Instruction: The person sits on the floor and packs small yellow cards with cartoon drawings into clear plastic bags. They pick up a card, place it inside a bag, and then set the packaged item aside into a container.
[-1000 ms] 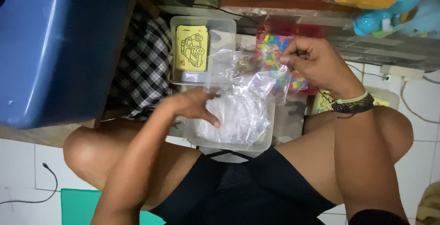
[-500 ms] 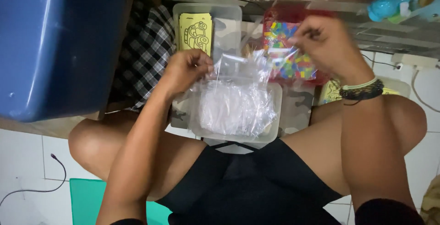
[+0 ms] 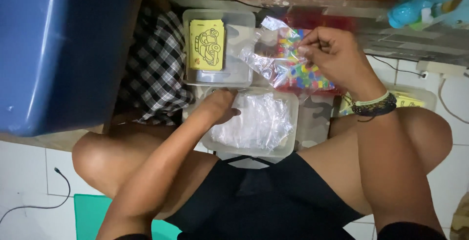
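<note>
At far left we note a blue bin (image 3: 58, 49), then a checked cloth (image 3: 156, 74). Next, a clear tray holding a yellow card (image 3: 207, 44) printed with a car outline, its long axis running away from us. Below it, our left hand (image 3: 220, 108) rests curled inside a second clear tray (image 3: 290, 142) heaped with empty plastic bags (image 3: 259, 122); whether it grips one, we cannot tell. To the right, our right hand (image 3: 332, 56) pinches a clear bag (image 3: 273, 56), which stretches leftward from the fingers, long axis roughly horizontal, above multicoloured beads (image 3: 305, 71).
</note>
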